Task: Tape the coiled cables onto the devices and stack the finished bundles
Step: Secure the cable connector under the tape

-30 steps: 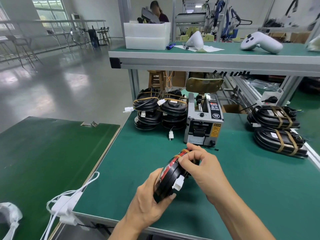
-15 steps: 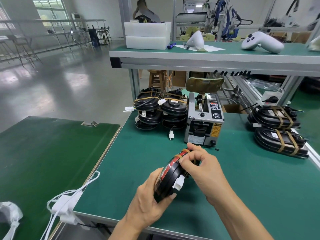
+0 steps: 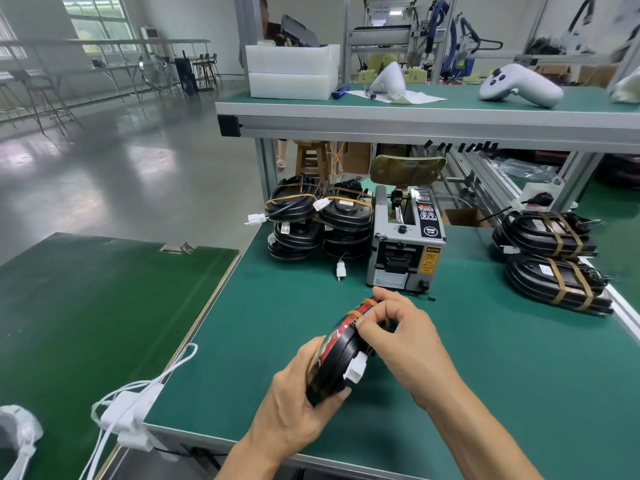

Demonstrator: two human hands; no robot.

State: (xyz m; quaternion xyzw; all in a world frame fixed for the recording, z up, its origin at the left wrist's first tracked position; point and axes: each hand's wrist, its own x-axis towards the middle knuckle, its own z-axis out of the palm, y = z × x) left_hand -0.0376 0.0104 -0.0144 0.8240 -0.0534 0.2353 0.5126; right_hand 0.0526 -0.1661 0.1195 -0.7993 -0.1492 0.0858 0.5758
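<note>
The green tabletop [image 3: 467, 375] carries a grey tape dispenser [image 3: 405, 244] just beyond the right hand [image 3: 398, 334]. Further from the left hand [image 3: 298, 393], left of the dispenser, stand two stacks of black taped bundles [image 3: 318, 220], a white connector [image 3: 341, 270] lying on the mat before them. Well to the right of the right hand lie two larger black bundles [image 3: 554, 265], one on the other, bound with brown tape. A tiny black bit [image 3: 431, 298] lies just beyond the right hand. Left of the left hand, a second green tabletop [image 3: 86, 306] adjoins, with a white cable and adapter [image 3: 128, 410] lying across the seam.
</note>
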